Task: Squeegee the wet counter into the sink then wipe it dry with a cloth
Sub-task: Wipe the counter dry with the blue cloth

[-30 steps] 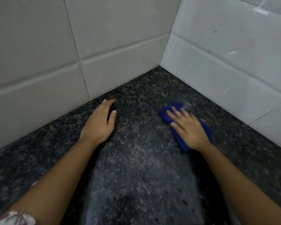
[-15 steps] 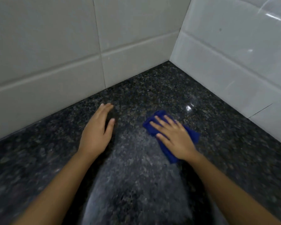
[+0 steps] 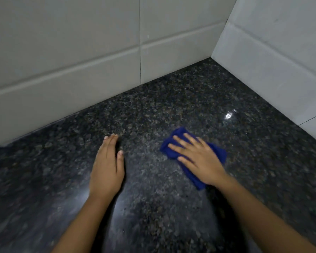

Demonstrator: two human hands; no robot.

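Two hands are lying flat on the dark counter (image 3: 171, 99): the right hand (image 3: 199, 157) pressing straight fingers on the blue cloth (image 3: 217, 152), the left hand (image 3: 107, 165) resting open beside; tiled walls (image 3: 80, 42) are closing the far corner.

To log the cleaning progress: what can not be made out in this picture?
Head view:
- The sink and the squeegee: outside the frame edges.
- The blue cloth: mostly covered by the right hand.
- The granite counter: wet or dry unclear; blur and glare.
- Counter under the left hand: hidden by the palm.
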